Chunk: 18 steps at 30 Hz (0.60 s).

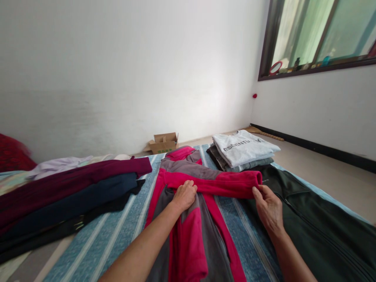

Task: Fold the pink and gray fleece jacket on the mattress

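Observation:
A pink and grey fleece jacket (188,219) lies lengthwise on a blue striped cover (111,239). One pink sleeve (226,181) is folded straight across its chest. My left hand (184,194) rests on the jacket where that sleeve begins, fingers curled down on the fabric. My right hand (266,205) pinches the sleeve's cuff end at the right.
A folded stack topped by a white printed T-shirt (243,145) sits beyond the jacket. A dark green garment (308,219) lies at the right. Maroon, navy and black clothes (67,192) are piled at the left. A small cardboard box (163,142) stands by the wall.

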Available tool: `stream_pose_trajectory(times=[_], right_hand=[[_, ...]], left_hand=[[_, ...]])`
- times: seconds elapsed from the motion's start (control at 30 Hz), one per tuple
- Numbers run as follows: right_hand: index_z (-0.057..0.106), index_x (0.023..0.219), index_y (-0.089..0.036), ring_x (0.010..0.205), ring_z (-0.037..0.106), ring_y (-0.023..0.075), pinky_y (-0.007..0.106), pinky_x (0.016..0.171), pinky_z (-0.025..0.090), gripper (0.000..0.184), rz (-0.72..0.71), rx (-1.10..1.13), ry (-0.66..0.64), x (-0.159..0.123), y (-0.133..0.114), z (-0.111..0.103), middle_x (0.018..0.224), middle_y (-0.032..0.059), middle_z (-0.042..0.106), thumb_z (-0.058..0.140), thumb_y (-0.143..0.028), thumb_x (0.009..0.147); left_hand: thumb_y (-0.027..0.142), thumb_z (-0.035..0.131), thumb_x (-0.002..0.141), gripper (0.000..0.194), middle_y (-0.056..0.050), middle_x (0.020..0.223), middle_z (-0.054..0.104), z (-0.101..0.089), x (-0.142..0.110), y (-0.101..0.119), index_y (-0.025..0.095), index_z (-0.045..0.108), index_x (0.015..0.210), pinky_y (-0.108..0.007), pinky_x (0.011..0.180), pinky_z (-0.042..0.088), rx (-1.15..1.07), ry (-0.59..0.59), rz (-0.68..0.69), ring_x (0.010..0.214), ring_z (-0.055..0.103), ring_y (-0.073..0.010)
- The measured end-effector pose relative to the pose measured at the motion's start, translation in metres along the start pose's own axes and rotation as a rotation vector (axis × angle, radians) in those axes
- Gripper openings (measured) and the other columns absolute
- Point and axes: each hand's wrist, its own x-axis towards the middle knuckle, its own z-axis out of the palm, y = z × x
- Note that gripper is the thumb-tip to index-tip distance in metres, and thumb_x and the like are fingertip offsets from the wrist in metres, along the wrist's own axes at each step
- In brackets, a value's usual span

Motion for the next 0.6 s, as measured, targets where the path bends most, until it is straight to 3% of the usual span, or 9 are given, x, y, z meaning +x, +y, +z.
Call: stream_pose_trajectory(times=[0.13, 0.27, 0.33, 0.43, 0.6], right_hand=[[0.064, 0.077, -0.017, 0.059, 0.054, 0.0162, 0.024, 0.059, 0.039, 0.041, -0.029, -0.130, 0.026, -0.002, -0.002, -0.001, 0.060, 0.0000, 0.058, 0.048, -0.055, 0.078], [0.059, 0.063, -0.017, 0.052, 0.044, 0.0120, 0.022, 0.054, 0.034, 0.047, -0.035, -0.119, 0.013, -0.004, -0.004, 0.001, 0.052, -0.0034, 0.045, 0.047, -0.060, 0.079], [0.058, 0.062, -0.017, 0.052, 0.043, 0.0116, 0.022, 0.054, 0.034, 0.048, -0.051, -0.114, 0.010, -0.004, -0.004, 0.003, 0.052, -0.0037, 0.044, 0.048, -0.061, 0.079], [0.060, 0.063, -0.017, 0.054, 0.045, 0.0123, 0.023, 0.056, 0.035, 0.045, -0.105, -0.111, 0.022, -0.005, -0.004, 0.005, 0.054, -0.0027, 0.047, 0.050, -0.058, 0.079], [0.063, 0.071, -0.016, 0.067, 0.055, 0.0152, 0.024, 0.066, 0.042, 0.036, -0.226, -0.066, 0.007, -0.008, -0.005, 0.007, 0.070, 0.0027, 0.061, 0.051, -0.048, 0.082]], left_hand=[[0.013, 0.033, 0.088, 0.033, -0.013, 0.100, 0.058, -0.002, 0.000, 0.000, 0.016, 0.065, 0.093, -0.039, 0.085, 0.046, -0.028, -0.017, 0.009, 0.103, 0.052, -0.0254], [0.009, 0.041, 0.081, 0.029, -0.014, 0.107, 0.061, -0.009, 0.004, -0.005, 0.014, 0.066, 0.093, -0.036, 0.093, 0.043, -0.083, -0.071, 0.002, 0.107, 0.054, -0.0241], [0.009, 0.046, 0.077, 0.025, -0.011, 0.099, 0.065, -0.017, 0.008, -0.009, 0.016, 0.067, 0.087, -0.033, 0.090, 0.045, -0.105, -0.104, -0.013, 0.101, 0.058, -0.0227], [0.013, 0.046, 0.077, 0.021, -0.009, 0.087, 0.067, -0.029, 0.018, -0.009, 0.017, 0.066, 0.080, -0.034, 0.081, 0.048, -0.123, -0.090, -0.064, 0.089, 0.063, -0.0225], [0.017, 0.036, 0.087, 0.028, -0.013, 0.111, 0.061, -0.031, 0.046, 0.014, 0.013, 0.061, 0.099, -0.032, 0.096, 0.040, -0.174, 0.027, -0.108, 0.108, 0.056, -0.0206]])
